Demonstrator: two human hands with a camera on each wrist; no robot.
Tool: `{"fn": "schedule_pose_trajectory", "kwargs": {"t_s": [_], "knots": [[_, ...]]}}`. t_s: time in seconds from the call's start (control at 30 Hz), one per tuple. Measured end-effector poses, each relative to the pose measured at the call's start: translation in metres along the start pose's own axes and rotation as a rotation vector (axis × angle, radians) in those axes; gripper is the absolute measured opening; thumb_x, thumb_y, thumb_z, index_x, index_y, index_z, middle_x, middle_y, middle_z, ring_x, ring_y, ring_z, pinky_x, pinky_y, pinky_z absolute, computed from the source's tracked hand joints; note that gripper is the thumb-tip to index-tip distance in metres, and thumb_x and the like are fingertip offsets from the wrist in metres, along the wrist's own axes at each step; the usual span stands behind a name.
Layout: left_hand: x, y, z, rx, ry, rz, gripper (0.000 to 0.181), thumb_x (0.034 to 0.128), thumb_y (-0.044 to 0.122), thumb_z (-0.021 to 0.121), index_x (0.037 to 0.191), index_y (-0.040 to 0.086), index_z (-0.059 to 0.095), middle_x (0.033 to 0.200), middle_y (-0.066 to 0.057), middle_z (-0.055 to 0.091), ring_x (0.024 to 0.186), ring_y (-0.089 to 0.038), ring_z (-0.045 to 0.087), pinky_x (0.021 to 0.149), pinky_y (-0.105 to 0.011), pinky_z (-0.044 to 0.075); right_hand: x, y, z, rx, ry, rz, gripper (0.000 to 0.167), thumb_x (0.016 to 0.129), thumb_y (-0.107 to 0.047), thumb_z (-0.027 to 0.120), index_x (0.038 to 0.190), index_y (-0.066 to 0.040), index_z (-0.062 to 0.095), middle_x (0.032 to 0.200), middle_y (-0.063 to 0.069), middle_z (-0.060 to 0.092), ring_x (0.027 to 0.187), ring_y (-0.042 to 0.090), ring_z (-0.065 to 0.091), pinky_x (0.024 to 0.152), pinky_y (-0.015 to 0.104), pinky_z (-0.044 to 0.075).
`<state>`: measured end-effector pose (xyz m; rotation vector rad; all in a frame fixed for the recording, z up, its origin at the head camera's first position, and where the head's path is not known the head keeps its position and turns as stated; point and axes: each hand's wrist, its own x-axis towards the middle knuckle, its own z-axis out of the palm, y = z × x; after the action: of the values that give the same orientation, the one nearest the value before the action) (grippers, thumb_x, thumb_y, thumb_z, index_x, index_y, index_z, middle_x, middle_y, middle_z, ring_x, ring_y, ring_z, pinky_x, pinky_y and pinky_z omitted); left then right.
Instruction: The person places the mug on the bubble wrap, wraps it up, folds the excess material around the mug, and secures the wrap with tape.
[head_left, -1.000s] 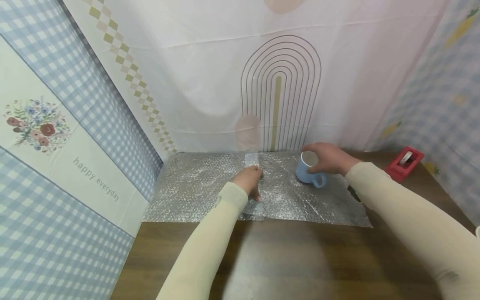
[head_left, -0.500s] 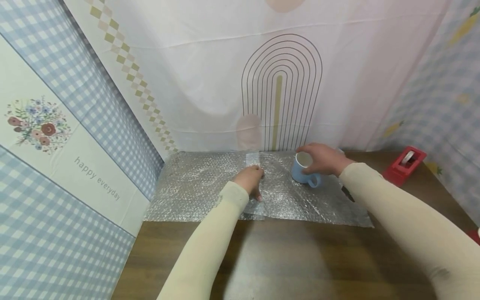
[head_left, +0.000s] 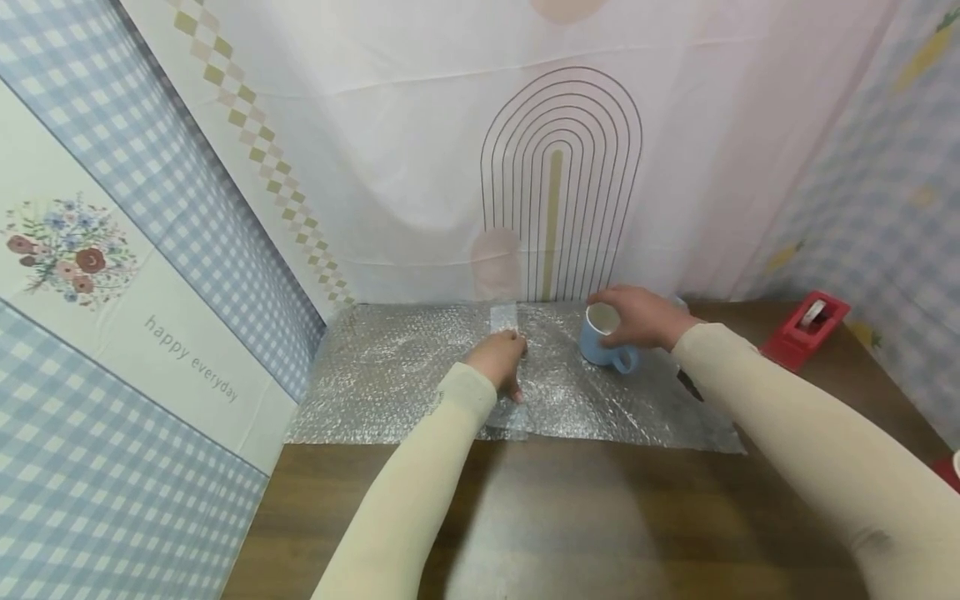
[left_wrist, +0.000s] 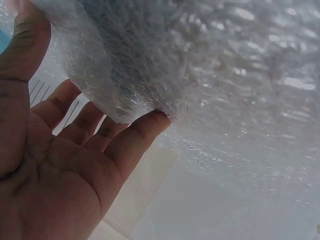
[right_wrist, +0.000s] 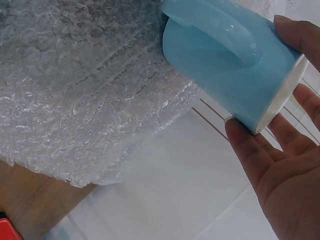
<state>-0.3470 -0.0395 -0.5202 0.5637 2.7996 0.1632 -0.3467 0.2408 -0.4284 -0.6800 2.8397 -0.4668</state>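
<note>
A light blue mug (head_left: 597, 348) with a white rim stands upright on a sheet of bubble wrap (head_left: 405, 367), its handle toward the front right. My right hand (head_left: 643, 317) grips the mug around its rim, thumb on one side and fingers on the other; the right wrist view shows the same mug (right_wrist: 235, 60) between them. Left of the mug, my left hand (head_left: 498, 360) rests on the wrap near a strip of clear tape (head_left: 504, 317). In the left wrist view its fingers (left_wrist: 137, 135) touch the bubble wrap (left_wrist: 225, 75), thumb spread apart from them.
A red tape dispenser (head_left: 806, 329) lies on the wooden table (head_left: 585, 517) at the right. Another red thing (head_left: 947, 472) is cut off by the right border. A small dark object (head_left: 688, 385) is partly hidden by my right sleeve. Patterned cloths (head_left: 405, 167) hang around the table.
My right hand and the mug have shifted a little to the left across the bubble wrap. The left hand has stayed in place.
</note>
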Motion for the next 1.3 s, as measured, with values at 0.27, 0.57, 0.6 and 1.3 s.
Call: {"fn": "schedule_pose_trajectory", "kwargs": {"t_s": [0.27, 0.57, 0.6, 1.3], "knots": [[0.0, 0.0, 0.001, 0.015, 0.01, 0.008, 0.105, 0.0649, 0.043, 0.108, 0.157, 0.018, 0.065, 0.178, -0.012, 0.051, 0.158, -0.037, 0.058, 0.133, -0.055, 0.049, -0.001, -0.001, -0.001, -0.014, -0.018, 0.013, 0.073, 0.092, -0.019, 0.093, 0.157, -0.004, 0.063, 0.162, 0.031, 0.061, 0.146, 0.054, 0.061, 0.117, 0.07, 0.055], [-0.005, 0.004, -0.003, 0.019, 0.004, 0.02, 0.105, 0.0667, 0.042, 0.108, 0.158, 0.017, 0.064, 0.178, -0.013, 0.05, 0.16, -0.037, 0.056, 0.136, -0.056, 0.045, 0.005, 0.002, -0.004, -0.052, -0.033, 0.039, 0.077, 0.086, -0.022, 0.098, 0.154, -0.006, 0.066, 0.157, 0.03, 0.066, 0.141, 0.052, 0.065, 0.115, 0.07, 0.056], [-0.009, 0.006, -0.006, 0.019, 0.004, 0.019, 0.104, 0.0675, 0.041, 0.108, 0.158, 0.016, 0.064, 0.178, -0.013, 0.05, 0.16, -0.037, 0.056, 0.136, -0.055, 0.045, 0.006, 0.003, -0.004, -0.057, -0.031, 0.036, 0.077, 0.086, -0.022, 0.098, 0.154, -0.007, 0.066, 0.157, 0.029, 0.066, 0.14, 0.052, 0.066, 0.114, 0.069, 0.057], [0.012, -0.012, 0.016, -0.015, 0.019, 0.032, 0.109, 0.0651, 0.043, 0.108, 0.161, 0.017, 0.062, 0.182, -0.013, 0.044, 0.164, -0.037, 0.051, 0.139, -0.051, 0.042, -0.037, 0.109, 0.004, 0.346, 0.108, 0.413, 0.079, 0.117, -0.031, 0.055, 0.172, 0.016, 0.023, 0.174, 0.048, 0.028, 0.161, 0.067, 0.033, 0.133, 0.077, 0.034]]}}
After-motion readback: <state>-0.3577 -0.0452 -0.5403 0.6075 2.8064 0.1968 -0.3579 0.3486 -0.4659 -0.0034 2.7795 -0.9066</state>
